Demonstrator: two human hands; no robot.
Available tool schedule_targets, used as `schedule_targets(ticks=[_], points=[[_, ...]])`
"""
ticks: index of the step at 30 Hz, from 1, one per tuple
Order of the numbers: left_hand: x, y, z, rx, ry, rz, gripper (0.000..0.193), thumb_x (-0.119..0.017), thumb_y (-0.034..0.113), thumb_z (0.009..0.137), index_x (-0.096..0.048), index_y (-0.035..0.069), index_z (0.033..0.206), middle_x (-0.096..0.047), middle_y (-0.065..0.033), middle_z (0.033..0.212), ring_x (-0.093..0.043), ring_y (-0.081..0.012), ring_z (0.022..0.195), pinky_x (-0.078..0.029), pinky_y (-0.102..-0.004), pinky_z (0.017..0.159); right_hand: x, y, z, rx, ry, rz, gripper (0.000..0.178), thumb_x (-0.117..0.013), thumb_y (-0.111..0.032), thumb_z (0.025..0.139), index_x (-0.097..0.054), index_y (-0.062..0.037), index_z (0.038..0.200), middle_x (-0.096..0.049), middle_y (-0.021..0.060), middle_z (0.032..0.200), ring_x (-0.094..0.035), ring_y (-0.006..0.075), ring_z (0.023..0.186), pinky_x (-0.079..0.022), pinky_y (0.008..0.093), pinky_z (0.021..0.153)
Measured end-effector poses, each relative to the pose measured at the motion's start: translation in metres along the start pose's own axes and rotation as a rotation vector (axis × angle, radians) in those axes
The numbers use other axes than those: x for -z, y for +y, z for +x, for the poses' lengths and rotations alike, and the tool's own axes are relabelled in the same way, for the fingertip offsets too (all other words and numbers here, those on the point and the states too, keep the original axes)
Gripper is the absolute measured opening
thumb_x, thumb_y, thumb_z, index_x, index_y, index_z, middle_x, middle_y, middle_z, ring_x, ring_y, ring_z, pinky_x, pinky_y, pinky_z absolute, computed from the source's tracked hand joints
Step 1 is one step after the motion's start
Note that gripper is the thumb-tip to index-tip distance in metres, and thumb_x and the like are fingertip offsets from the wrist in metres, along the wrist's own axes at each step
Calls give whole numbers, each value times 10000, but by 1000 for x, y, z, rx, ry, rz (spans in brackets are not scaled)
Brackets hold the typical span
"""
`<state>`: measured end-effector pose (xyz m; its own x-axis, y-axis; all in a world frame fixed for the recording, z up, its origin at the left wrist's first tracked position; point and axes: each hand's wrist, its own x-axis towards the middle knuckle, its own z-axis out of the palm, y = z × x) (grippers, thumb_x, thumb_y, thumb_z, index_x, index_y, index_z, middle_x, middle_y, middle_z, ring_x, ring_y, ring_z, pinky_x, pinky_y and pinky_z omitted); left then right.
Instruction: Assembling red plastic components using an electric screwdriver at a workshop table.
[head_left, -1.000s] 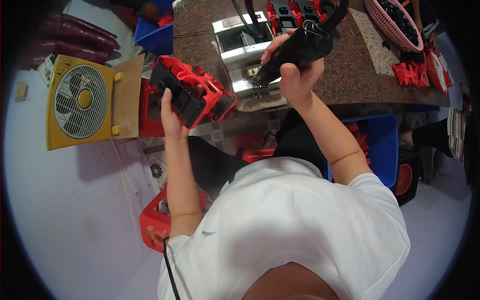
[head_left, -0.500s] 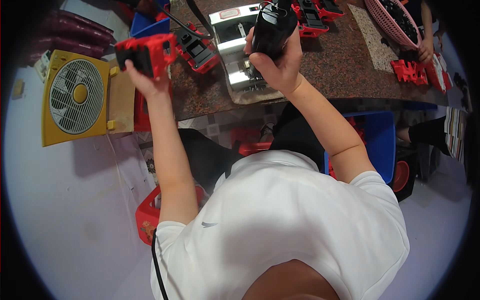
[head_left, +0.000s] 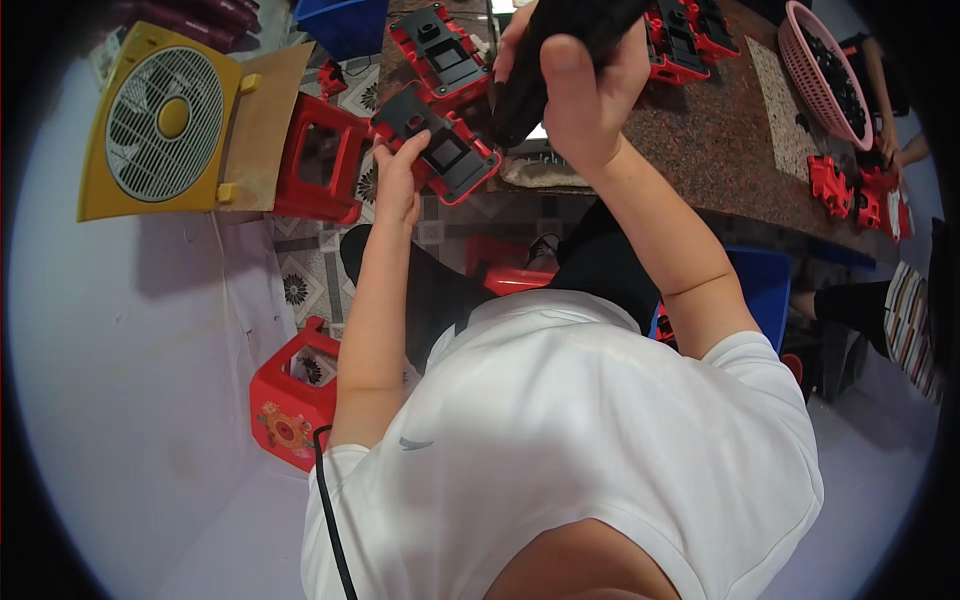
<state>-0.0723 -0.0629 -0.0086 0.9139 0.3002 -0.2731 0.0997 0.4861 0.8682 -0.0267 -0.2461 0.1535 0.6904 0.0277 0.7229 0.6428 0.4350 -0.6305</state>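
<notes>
My left hand (head_left: 398, 182) grips a red-and-black plastic housing (head_left: 437, 143) at its near left side, thumb on the black face. The housing is tilted at the front edge of the table. My right hand (head_left: 600, 105) is wrapped round a thick black electric screwdriver (head_left: 522, 100), thumb along its body. The tool's lower end is close to the housing's right side; whether they touch I cannot tell. Just beyond lies another red-and-black housing (head_left: 438, 50) on the table. Behind the tool, a white machine (head_left: 540, 150) is mostly hidden.
More housings (head_left: 678, 40) lie right of the tool on the speckled table (head_left: 700, 150). A pink basket (head_left: 828, 75) of black parts stands far right, near another person's hand (head_left: 888, 140) and red parts (head_left: 830, 185). Left are a yellow fan (head_left: 160, 120) and a red stool (head_left: 318, 160).
My left hand has brought the housing rightward and turned its black face up, near the tool. My right hand and the screwdriver look larger and tilted. The whole view has shifted.
</notes>
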Motion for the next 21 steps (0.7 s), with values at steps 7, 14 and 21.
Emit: schedule_targets(ticks=[7,14,21], points=[[0,-8,5,-27,-17,-42,671,-710,88,778,-323,67,1326,-504,-118,1242,-506,-230,1163,-379,-363,1023,13,37,-22,149,-186,-96,528,-727,-69,798,-390,19,1194,-614,79,875,-617,131,766,-509,247,678],[-5,-6,2,-6,1,-28,641,-712,117,773,-348,38,1295,-505,-123,1234,-496,-231,1164,-372,-363,1019,4,33,-30,59,-178,-126,533,-770,-100,769,-434,11,1168,-623,66,877,-614,126,749,-499,238,661],[-10,-3,0,-27,17,-34,607,-704,98,772,-370,15,1271,-512,-123,1219,-503,-226,1148,-377,-359,1013,-1,41,-22,155,-204,-247,539,-786,-124,768,-465,9,1180,-628,52,932,-612,105,770,-497,232,680]])
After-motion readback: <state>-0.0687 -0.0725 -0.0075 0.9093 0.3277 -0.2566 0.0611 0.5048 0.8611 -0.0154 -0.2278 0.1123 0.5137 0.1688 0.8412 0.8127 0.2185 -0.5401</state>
